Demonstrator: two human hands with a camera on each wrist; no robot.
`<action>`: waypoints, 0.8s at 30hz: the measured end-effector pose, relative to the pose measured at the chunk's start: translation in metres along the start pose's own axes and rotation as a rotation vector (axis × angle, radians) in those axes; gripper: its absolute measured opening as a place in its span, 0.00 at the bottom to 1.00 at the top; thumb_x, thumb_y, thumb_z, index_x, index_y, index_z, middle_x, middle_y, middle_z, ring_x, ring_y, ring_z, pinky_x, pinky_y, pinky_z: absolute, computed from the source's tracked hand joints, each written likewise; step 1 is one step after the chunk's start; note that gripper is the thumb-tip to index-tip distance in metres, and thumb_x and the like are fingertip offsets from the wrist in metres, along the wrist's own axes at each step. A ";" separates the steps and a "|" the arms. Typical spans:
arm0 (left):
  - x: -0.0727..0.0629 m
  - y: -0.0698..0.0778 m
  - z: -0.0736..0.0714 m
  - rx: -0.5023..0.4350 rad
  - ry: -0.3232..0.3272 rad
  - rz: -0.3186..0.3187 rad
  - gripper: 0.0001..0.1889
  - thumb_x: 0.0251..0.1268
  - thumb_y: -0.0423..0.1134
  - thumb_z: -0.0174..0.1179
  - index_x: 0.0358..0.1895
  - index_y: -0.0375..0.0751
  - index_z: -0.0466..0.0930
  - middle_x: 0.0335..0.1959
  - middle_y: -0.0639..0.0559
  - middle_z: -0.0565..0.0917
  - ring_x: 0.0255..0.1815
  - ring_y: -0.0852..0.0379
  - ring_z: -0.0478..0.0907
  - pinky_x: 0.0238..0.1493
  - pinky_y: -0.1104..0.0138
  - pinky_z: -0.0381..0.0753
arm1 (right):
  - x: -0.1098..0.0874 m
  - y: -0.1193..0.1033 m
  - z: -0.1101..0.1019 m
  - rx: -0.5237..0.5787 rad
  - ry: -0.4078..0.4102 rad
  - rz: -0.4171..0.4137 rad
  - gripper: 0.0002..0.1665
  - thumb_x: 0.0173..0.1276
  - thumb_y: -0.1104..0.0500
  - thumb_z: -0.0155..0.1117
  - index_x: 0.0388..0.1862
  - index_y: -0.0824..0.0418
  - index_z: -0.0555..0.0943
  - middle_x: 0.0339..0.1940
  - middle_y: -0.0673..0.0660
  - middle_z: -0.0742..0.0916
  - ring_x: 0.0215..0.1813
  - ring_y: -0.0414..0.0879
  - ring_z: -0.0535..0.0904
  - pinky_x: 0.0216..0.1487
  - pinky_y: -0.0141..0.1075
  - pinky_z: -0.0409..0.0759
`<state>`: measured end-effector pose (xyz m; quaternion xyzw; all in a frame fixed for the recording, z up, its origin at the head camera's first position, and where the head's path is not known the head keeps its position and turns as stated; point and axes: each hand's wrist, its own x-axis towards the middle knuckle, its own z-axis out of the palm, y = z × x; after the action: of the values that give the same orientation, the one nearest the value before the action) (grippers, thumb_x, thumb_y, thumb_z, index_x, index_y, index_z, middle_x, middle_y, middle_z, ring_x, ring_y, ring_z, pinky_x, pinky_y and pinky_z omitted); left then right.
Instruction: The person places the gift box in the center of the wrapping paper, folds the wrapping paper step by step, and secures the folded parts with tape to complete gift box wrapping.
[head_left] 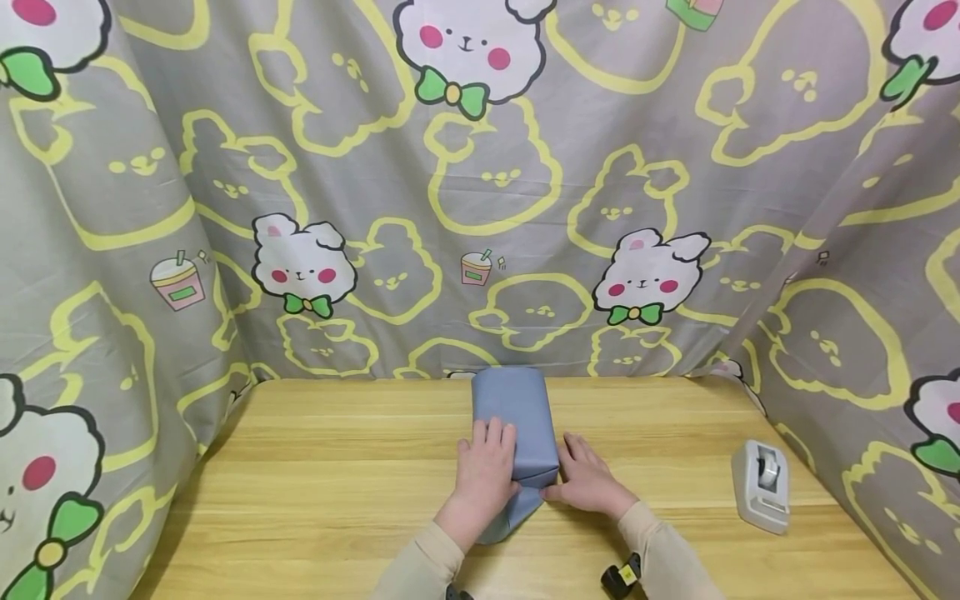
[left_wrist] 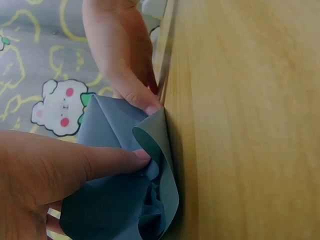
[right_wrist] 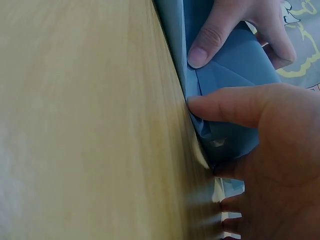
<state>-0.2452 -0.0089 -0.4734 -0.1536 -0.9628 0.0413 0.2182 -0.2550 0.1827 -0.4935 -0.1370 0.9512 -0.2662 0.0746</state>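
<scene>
A box-shaped package (head_left: 517, 408) wrapped in blue-grey paper lies on the wooden table. Its near end carries partly folded wrapping paper (left_wrist: 167, 150), with a loose flap standing out and creased layers inside. My left hand (head_left: 486, 473) rests on the package's upper left side, and its thumb presses the folded paper at the end. On the other side, my right hand (head_left: 592, 482) lies along the near right corner, its thumb (right_wrist: 225, 106) pressing the fold low by the tabletop. The right fingers extend beside the package. What the box holds is hidden.
A white tape dispenser (head_left: 763, 487) with a roll in it stands at the right on the wooden table (head_left: 337, 467). A grey curtain (head_left: 360, 183) with cartoon rabbits hangs behind and at both sides. A black wrist device (head_left: 621, 577) sits by the right sleeve.
</scene>
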 end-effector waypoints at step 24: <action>0.000 0.000 0.000 0.037 0.016 0.007 0.43 0.27 0.64 0.79 0.48 0.48 0.67 0.43 0.50 0.71 0.47 0.51 0.68 0.32 0.60 0.75 | 0.008 0.001 -0.015 0.257 0.055 -0.245 0.63 0.57 0.48 0.75 0.79 0.64 0.46 0.78 0.70 0.55 0.78 0.68 0.50 0.73 0.65 0.55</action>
<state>-0.2455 -0.0091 -0.4729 -0.1534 -0.9595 0.0587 0.2287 -0.2662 0.1881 -0.4822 -0.2338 0.8873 -0.3962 0.0325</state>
